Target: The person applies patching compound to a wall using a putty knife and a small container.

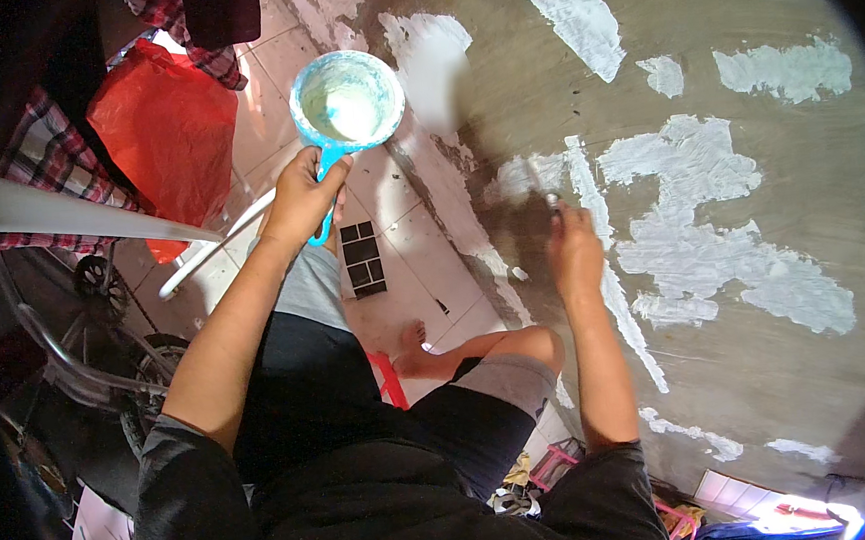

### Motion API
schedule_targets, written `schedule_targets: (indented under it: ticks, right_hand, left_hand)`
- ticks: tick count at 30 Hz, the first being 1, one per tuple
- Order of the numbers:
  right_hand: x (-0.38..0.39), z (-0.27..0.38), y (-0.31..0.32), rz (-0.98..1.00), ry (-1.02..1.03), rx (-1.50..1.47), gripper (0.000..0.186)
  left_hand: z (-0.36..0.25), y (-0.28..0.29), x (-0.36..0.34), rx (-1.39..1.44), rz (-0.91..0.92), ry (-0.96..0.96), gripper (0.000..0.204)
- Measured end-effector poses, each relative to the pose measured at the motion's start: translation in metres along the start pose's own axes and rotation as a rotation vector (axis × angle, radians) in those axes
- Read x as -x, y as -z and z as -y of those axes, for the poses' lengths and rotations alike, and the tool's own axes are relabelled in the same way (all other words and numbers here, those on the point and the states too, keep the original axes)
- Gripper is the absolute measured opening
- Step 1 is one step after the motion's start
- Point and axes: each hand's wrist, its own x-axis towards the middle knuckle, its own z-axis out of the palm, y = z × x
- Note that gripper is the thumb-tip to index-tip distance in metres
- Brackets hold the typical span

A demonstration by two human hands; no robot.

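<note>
My left hand (309, 193) is wrapped around the handle of a light-blue plastic dipper (315, 143). White paste (349, 105) coats the dipper's inside and lies in its bottom. Out to the right, my right hand (576, 250) is closed at the grey wall (689, 352), beside a long white strip of filler (594, 219). From its fingers sticks a small tool with a pale, rounded end (552, 200); motion blur and the hand hide its kind. Rough white patches of filler (687, 177) cover much of the wall near this hand.
A red plastic bag (167, 128) and plaid cloth (48, 146) are at the upper left. A white pole (98, 215) reaches in below them. Bicycle parts (88, 364) stand at the left. Pale floor tiles (432, 260) run along the wall, with dark rectangular pieces (362, 260) lying on them.
</note>
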Motion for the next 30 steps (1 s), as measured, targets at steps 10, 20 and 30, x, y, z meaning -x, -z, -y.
schedule_targets:
  ticks: [10,20,30]
  right_hand:
    - [-0.023,-0.002,-0.059,0.081,-0.017,0.053,0.022]
    - [-0.035,0.015,0.074,-0.046,0.045,0.019,0.023]
    - [-0.016,-0.006,-0.017,0.191,-0.043,0.127,0.023]
  left_hand:
    - [0.002,-0.001,0.0,-0.058,-0.012,0.0,0.028]
    - [0.005,0.003,-0.002,-0.033,-0.015,-0.006,0.027]
    - [0.002,-0.001,0.001,-0.004,0.008,-0.027,0.028]
